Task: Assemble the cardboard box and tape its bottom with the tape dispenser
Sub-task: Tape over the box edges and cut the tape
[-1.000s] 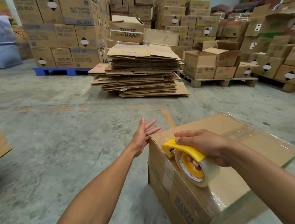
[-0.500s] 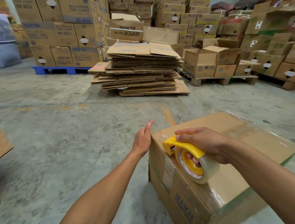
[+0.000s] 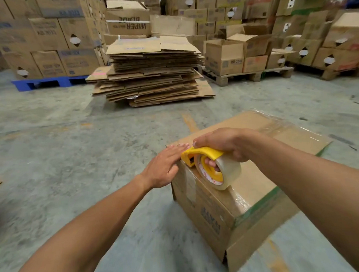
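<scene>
A brown cardboard box stands on the concrete floor at lower right, its upper face shiny with clear tape. My right hand grips the yellow tape dispenser with its clear roll, held at the box's left top edge. My left hand lies flat with straight fingers on that same left edge, its fingertips touching the dispenser's yellow nose.
A pile of flattened cartons lies on the floor straight ahead. Stacked boxes on a blue pallet fill the back left, and wooden pallets with more boxes the back right. Bare concrete floor spreads to the left.
My left hand has swung from the air beside the box onto its left top edge, next to the dispenser. The dispenser has stayed at that edge.
</scene>
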`<state>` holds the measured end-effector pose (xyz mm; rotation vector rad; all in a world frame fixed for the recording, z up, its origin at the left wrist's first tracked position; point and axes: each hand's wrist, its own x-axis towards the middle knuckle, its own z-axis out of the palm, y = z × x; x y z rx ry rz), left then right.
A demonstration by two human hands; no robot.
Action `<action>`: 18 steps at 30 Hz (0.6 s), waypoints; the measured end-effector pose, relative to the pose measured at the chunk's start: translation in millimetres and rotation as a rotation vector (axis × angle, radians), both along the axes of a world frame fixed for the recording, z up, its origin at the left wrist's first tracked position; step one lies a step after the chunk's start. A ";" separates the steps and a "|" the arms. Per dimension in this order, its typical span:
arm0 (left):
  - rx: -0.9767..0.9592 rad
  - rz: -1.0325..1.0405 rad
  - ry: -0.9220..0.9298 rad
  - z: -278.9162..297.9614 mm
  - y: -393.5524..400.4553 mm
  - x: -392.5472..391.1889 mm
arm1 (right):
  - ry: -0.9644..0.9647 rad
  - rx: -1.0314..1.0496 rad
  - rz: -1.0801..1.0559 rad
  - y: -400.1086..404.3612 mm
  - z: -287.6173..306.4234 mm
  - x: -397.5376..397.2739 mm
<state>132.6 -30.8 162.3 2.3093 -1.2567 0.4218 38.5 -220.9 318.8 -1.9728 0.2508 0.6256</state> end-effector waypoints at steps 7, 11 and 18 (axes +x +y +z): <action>0.027 -0.032 0.107 7.3 5.8 4.0 | -0.031 0.103 -0.049 -22.9 -4.2 -49.6; 0.047 0.007 0.240 18.8 4.2 1.0 | -0.076 0.170 -0.108 -46.2 -8.4 -105.8; 0.186 0.104 0.318 36.1 -4.4 -13.3 | -0.118 0.178 -0.170 -65.9 -23.1 -163.5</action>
